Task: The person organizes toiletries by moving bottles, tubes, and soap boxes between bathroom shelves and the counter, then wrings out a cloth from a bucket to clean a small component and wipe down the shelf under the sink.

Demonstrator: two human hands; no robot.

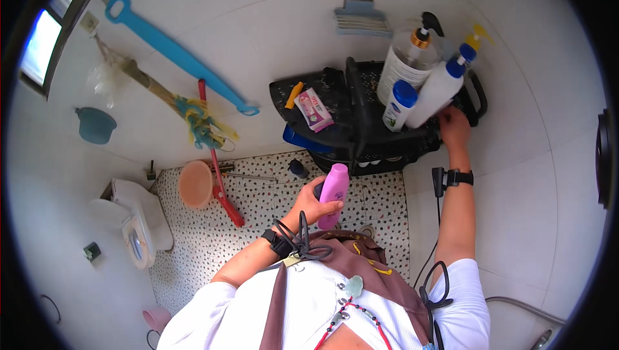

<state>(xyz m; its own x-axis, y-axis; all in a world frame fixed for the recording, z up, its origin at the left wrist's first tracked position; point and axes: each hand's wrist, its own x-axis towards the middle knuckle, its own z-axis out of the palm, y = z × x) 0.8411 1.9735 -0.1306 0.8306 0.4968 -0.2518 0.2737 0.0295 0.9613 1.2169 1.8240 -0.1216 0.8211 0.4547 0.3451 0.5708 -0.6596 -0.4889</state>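
Near the middle of the head view, my left hand [312, 203] is wrapped round a pink bottle [334, 190], held upright; something dark shows beside it in the same hand. My right hand [454, 128] reaches to the right end of the black shelf [354, 106], by the base of a white pump bottle with a blue top [438, 92]. Its fingertips are partly hidden, so their hold cannot be made out. A small white bottle with a blue cap [400, 106] and a large clear pump bottle [410, 60] stand beside it.
The shelf's left part holds a pink-and-white packet [314, 110] and an orange item [294, 94]. A dark bottle [298, 169] and pink basin [196, 184] are on the speckled floor. A toilet [138, 221] is at left; a blue-handled tool [180, 54] and mop [196, 114] hang on the wall.
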